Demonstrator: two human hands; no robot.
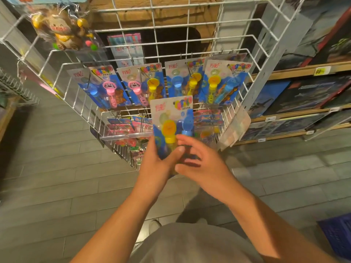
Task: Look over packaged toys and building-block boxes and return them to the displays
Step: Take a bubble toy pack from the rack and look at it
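Glossy flat blister card (171,118), left-hand (153,166) grip

The floor (57,168) was laid in long grey planks with pale seams. A white wire rack (190,44) stood in front of a rough wooden wall (152,18) with a dark opening in it. To the right ran wooden shelves (284,73) with yellow price tags (322,71) on their front edges. A dark blue crate (336,238) sat on the floor at lower right. The light was dim and warm.
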